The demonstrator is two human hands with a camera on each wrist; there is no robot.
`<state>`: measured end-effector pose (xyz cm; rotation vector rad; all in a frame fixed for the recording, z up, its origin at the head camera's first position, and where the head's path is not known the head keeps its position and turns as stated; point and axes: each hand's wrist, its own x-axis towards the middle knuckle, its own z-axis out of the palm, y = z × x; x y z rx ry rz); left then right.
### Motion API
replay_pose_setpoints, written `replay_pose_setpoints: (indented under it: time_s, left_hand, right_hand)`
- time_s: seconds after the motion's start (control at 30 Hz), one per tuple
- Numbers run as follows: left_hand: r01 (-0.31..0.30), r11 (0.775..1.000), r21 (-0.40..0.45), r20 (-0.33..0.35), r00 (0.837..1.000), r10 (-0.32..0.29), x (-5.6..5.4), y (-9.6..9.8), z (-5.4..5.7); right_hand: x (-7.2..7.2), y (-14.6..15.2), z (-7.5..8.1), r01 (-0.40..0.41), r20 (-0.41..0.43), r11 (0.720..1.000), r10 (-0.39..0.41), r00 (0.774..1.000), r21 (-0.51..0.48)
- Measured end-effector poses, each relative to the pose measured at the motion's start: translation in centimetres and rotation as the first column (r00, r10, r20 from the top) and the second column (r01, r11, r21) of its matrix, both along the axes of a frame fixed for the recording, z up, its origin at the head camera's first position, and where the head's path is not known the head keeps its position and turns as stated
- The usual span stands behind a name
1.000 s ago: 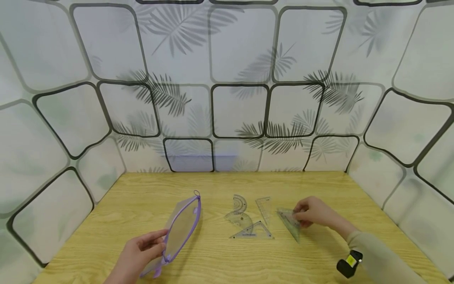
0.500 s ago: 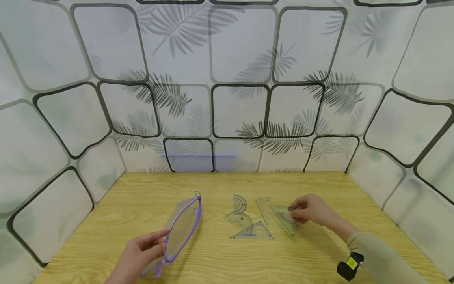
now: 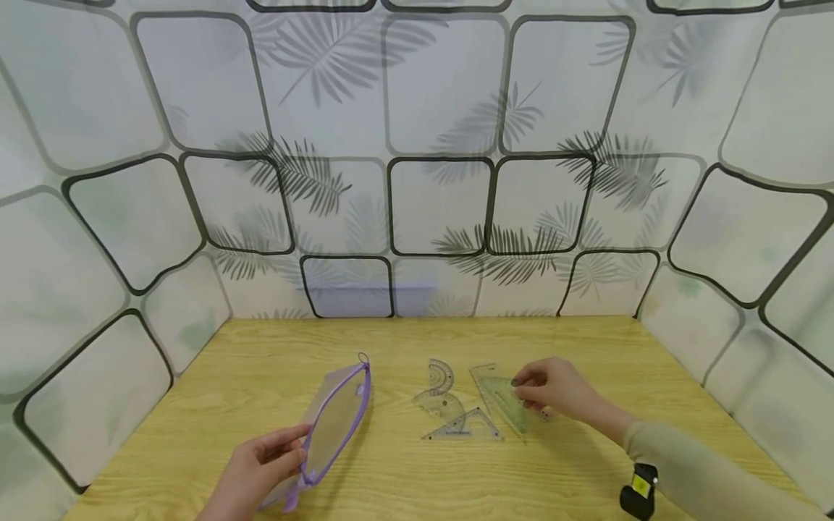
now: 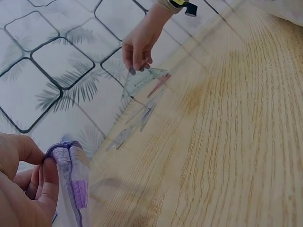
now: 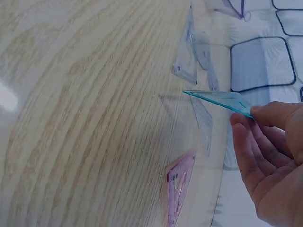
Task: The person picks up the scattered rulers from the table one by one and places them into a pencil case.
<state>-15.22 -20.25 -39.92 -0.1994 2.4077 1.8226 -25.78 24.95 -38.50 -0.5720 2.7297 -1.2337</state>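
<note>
My left hand (image 3: 257, 467) pinches the near end of a translucent zip pouch (image 3: 334, 430) with purple trim. The pouch stands tilted on its edge, its mouth gaping toward the right. Between thumb and fingers of my right hand (image 3: 557, 387) is a clear green set square (image 3: 511, 407), raised above the table in the right wrist view. Under and beside it lie a clear set square (image 5: 202, 123) and a pink set square (image 5: 182, 184), the latter mostly hidden in the head view. Left of these are a small protractor (image 3: 440, 376), a larger protractor (image 3: 439, 407) and another clear set square (image 3: 465, 433).
A wood-grain table (image 3: 404, 492) bears everything. Behind it and on both sides rise pale walls (image 3: 439, 206) patterned with dark rounded squares and leaves. The right wrist wears a black device (image 3: 638, 492) with a yellow patch.
My right hand has moved left with the green set square, which now overlaps the clear set square at the back. The left hand and pouch stay in place.
</note>
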Motion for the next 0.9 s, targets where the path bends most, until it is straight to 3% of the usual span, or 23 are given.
replay_pose_setpoints:
  time_s: [0.23, 0.4, 0.7, 0.9]
  left_hand:
    - [-0.018, 1.0, 0.008, 0.003, 1.0, 0.018, 0.2, 0.1, 0.0]
    - [-0.03, 0.999, 0.015, -0.002, 1.0, 0.03, 0.2, 0.4, 0.0]
    - [0.043, 0.998, 0.055, -0.007, 0.999, -0.042, 0.3, 1.0, -0.4]
    - [0.053, 0.996, 0.069, -0.003, 0.999, -0.053, 0.0, 1.6, -0.1]
  right_hand:
    - [0.2, -2.1, 0.5, -0.007, -0.057, 1.0, 0.008, 0.998, 0.019]
    - [0.5, -3.5, 0.9, -0.032, -0.071, 0.999, 0.029, 0.997, -0.033]
    - [1.0, -5.8, 0.8, -0.068, -0.029, 0.989, 0.065, 0.997, -0.129]
    - [0.9, -6.9, 0.8, -0.073, -0.017, 0.986, 0.071, 0.997, -0.147]
